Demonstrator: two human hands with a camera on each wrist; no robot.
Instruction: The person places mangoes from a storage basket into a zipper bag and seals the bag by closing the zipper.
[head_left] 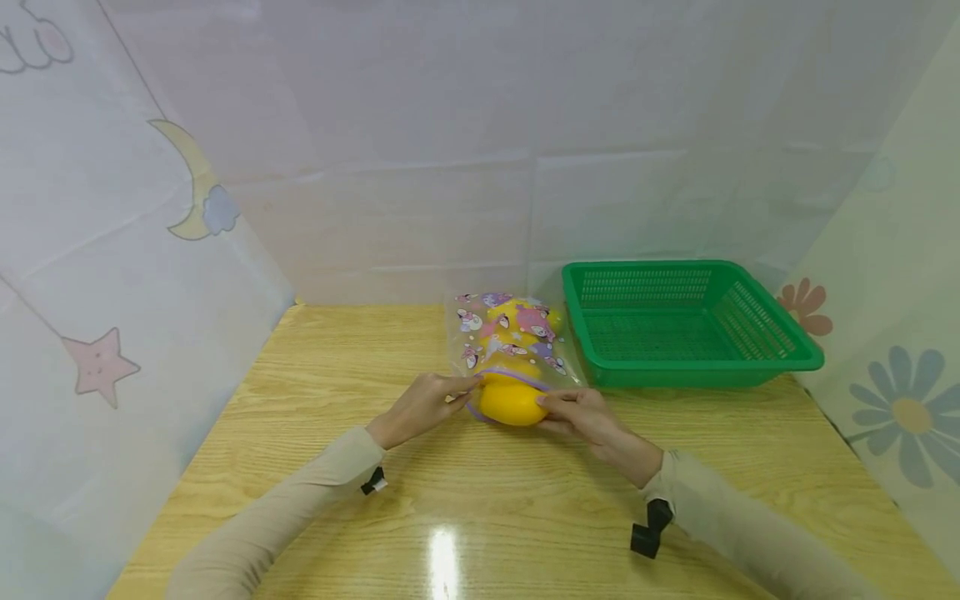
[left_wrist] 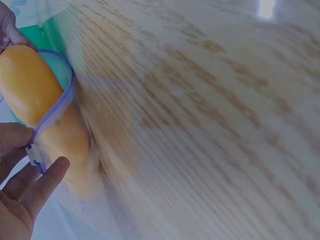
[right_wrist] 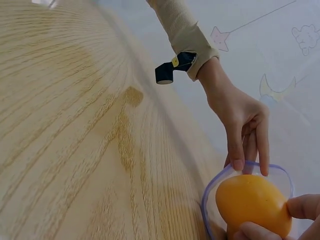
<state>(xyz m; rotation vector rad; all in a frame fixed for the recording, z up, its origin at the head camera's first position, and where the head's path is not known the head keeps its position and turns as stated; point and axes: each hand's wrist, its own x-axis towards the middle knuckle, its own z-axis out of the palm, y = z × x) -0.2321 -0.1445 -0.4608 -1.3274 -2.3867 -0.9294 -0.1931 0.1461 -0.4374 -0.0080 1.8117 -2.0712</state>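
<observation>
A clear slider zip bag (head_left: 471, 322) with pink and purple cartoon prints lies on the table, its purple-rimmed mouth facing me. Several yellow fruits show through its film. My left hand (head_left: 426, 403) pinches the rim at its left side, beside the white slider (left_wrist: 35, 155) seen in the left wrist view. Between the thumb and fingers of my right hand (head_left: 588, 419) is a smooth yellow mango (head_left: 512, 403), held at its right end. This mango lies in the bag's open mouth, partly inside; the rim (right_wrist: 206, 202) loops around it in the right wrist view.
A green plastic basket (head_left: 690, 367) with slotted walls stands to the right of the bag, near the back wall. The wooden table (head_left: 337, 350) extends left and toward me. Printed cloth walls (head_left: 420, 200) enclose the back and sides.
</observation>
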